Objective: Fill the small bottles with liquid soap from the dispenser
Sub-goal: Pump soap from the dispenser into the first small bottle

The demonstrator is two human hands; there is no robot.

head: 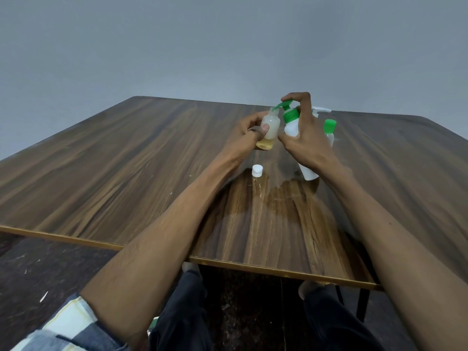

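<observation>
My left hand (249, 134) grips a small translucent bottle (270, 124), uncapped, with yellowish liquid at its bottom. Its mouth sits under the green spout of the soap dispenser (291, 122), a white bottle with a green pump that leans to the left on the table. My right hand (302, 138) wraps around the dispenser's body, with a finger on top of the pump head. The small bottle's white cap (257, 171) lies on the table in front of my hands.
Behind my right hand stand a small clear bottle with a green cap (329, 130) and a white pump top (319, 111), partly hidden. The wooden table (126, 160) stretches wide to the left; its near edge crosses above my knees.
</observation>
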